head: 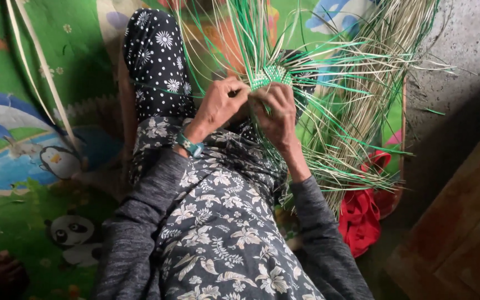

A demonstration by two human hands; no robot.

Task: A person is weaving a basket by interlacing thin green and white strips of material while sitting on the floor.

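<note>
The floral cloth (218, 233) covers the lap, soft and folded. Above it, the left hand (220, 105) and right hand (276, 114) each close their grip on the small woven piece (270, 75), green and pale, from which long thin straw strands (356, 100) spread outward like a fan.

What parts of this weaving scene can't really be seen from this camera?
- Head view: the lower part of the small woven piece is covered by the left hand and right hand.
- The fingertips' grip is too small to tell.
- The strands run off the top edge.
- The red cloth lies partly under the strands.
</note>
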